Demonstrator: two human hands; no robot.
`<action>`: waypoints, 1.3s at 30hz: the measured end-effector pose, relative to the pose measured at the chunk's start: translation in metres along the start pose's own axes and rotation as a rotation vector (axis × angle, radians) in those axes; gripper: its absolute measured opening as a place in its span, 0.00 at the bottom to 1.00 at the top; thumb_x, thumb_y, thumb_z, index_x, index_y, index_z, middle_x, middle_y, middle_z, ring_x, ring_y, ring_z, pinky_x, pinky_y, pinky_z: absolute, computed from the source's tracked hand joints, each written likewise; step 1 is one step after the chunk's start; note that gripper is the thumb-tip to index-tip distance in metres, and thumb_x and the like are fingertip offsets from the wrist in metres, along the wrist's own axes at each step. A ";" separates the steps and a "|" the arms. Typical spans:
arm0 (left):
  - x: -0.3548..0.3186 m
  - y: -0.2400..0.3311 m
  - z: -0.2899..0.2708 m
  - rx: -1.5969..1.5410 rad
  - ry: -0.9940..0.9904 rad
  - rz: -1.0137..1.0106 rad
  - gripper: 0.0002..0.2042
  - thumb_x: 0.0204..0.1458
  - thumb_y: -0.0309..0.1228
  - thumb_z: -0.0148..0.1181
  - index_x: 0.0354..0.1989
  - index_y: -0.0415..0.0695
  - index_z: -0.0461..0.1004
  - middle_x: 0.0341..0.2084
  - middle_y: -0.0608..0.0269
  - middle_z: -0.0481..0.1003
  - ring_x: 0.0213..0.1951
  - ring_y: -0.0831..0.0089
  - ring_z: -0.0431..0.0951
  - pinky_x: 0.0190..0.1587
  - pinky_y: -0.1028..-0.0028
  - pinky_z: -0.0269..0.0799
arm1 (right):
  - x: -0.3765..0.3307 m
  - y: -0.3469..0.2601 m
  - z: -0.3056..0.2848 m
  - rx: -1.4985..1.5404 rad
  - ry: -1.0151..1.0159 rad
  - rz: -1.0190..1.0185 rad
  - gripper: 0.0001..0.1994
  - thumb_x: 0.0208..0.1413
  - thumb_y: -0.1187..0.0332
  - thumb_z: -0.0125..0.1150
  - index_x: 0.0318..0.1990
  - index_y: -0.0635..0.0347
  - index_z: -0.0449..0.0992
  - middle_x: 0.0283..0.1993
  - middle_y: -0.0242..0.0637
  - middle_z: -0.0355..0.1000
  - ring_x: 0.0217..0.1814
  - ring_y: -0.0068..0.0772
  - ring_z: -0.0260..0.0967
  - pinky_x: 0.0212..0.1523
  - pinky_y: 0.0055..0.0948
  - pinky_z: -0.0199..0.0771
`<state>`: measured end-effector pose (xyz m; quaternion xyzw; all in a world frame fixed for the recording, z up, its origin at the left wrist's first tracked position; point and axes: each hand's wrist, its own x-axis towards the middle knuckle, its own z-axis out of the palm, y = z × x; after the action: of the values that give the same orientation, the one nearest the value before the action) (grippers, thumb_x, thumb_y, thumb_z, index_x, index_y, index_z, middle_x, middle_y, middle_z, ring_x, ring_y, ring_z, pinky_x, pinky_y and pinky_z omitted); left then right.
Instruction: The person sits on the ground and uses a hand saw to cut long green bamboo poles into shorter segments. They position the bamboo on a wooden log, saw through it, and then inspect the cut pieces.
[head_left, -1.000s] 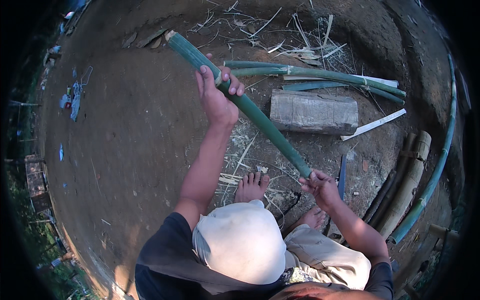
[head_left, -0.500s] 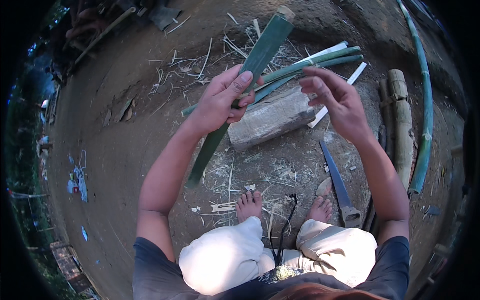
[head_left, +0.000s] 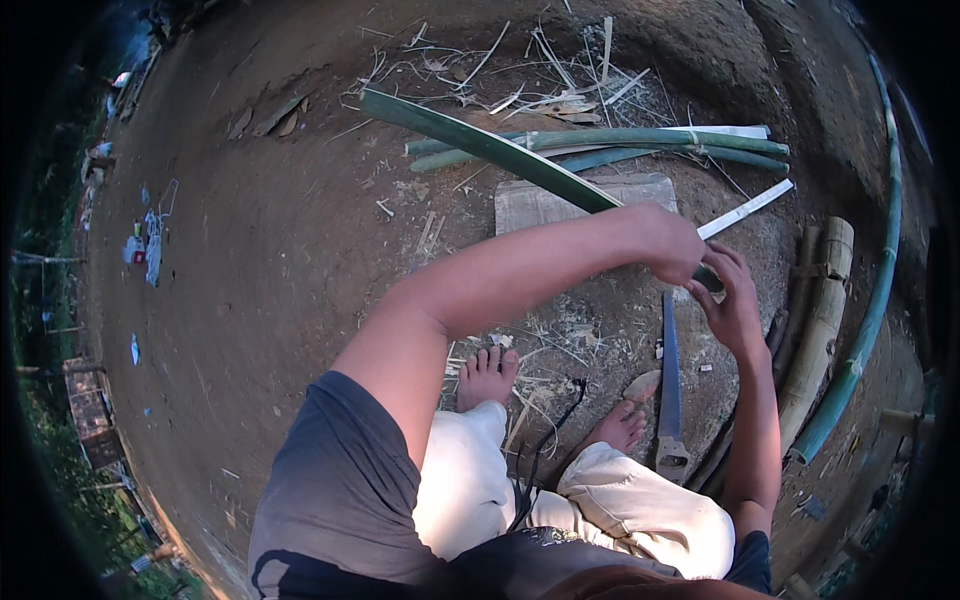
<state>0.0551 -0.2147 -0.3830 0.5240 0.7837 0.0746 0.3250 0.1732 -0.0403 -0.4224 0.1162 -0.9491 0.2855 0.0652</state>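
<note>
A long green split bamboo piece [head_left: 490, 148] slants across from the far left down to my hands. My left hand [head_left: 665, 243] is closed around it close to its right end. The fingers of my right hand [head_left: 733, 297] curl about that same end, right beside my left hand. Under the bamboo piece lies a squared wooden block [head_left: 535, 207], partly covered by my left forearm. Below my hands a hand saw [head_left: 670, 375] rests on the ground, its handle toward my foot.
Behind the block lie several green bamboo strips [head_left: 650, 140] and a pale strip [head_left: 745, 210]. Thick bamboo poles [head_left: 820, 310] and a long green pole [head_left: 885, 255] line the right side. Shavings [head_left: 560, 105] litter the dirt. My bare feet [head_left: 487, 380] are near the saw.
The bamboo piece has swung from steeply upright to slanting, its far end now at the left. My left hand moved right, and my right hand, free before, now holds the near end.
</note>
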 end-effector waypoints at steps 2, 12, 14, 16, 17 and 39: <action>-0.005 0.012 -0.001 -0.003 0.039 0.024 0.15 0.56 0.39 0.57 0.39 0.39 0.82 0.37 0.51 0.82 0.43 0.52 0.82 0.48 0.55 0.75 | -0.008 0.011 0.023 0.121 -0.068 0.059 0.15 0.52 0.75 0.68 0.48 0.63 0.75 0.41 0.44 0.78 0.47 0.51 0.74 0.49 0.39 0.72; -0.080 -0.040 -0.011 0.299 1.739 -0.011 0.30 0.53 0.41 0.62 0.59 0.33 0.63 0.63 0.38 0.58 0.68 0.48 0.56 0.65 0.50 0.55 | -0.035 0.021 0.031 0.819 -0.380 0.541 0.10 0.62 0.62 0.64 0.35 0.58 0.72 0.24 0.20 0.62 0.25 0.14 0.56 0.26 0.22 0.55; -0.096 -0.074 -0.009 -0.101 2.045 -0.344 0.31 0.58 0.45 0.58 0.60 0.32 0.59 0.58 0.40 0.62 0.64 0.49 0.60 0.64 0.52 0.56 | -0.045 0.017 0.038 0.920 -0.433 0.553 0.13 0.62 0.59 0.64 0.33 0.55 0.71 0.23 0.19 0.61 0.23 0.14 0.56 0.24 0.22 0.53; -0.111 -0.090 -0.014 -0.842 1.942 -0.226 0.29 0.63 0.47 0.51 0.60 0.34 0.58 0.52 0.45 0.67 0.57 0.53 0.68 0.60 0.55 0.62 | -0.053 0.014 0.044 1.043 -0.486 0.604 0.15 0.60 0.56 0.65 0.31 0.54 0.69 0.22 0.21 0.60 0.22 0.15 0.56 0.24 0.22 0.53; -0.120 -0.094 -0.019 -1.238 1.763 0.015 0.27 0.65 0.47 0.48 0.60 0.35 0.58 0.49 0.47 0.69 0.53 0.55 0.71 0.58 0.57 0.65 | -0.056 0.012 0.047 1.100 -0.515 0.629 0.17 0.60 0.54 0.65 0.30 0.53 0.68 0.21 0.21 0.60 0.22 0.16 0.56 0.23 0.22 0.53; -0.122 0.004 -0.011 -1.365 1.493 0.625 0.12 0.72 0.42 0.37 0.46 0.47 0.59 0.29 0.64 0.62 0.26 0.78 0.65 0.32 0.73 0.69 | -0.069 0.022 0.080 0.614 -0.107 0.408 0.09 0.52 0.71 0.65 0.24 0.63 0.74 0.19 0.22 0.67 0.23 0.13 0.60 0.24 0.24 0.59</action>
<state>0.0809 -0.3172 -0.3200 0.2301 0.4071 0.8827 -0.0470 0.2291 -0.0543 -0.5131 -0.0465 -0.8251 0.5573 -0.0808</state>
